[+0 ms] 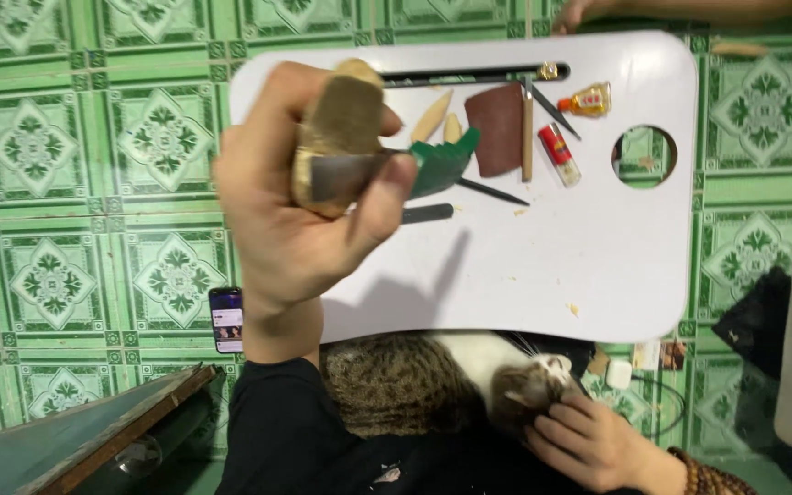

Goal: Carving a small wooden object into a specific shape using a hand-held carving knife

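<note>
A black sleeve [277,431] is worn on the left arm. A brown bead bracelet [708,477] is worn on the right wrist.

wooden piece [341,137]: tan, rounded block with a darker shaved face, held upright above the left end of the white tray [598,257].
cat [442,380]: brown tabby with white chest, lying just below the white tray's near edge, head turned right.
</note>
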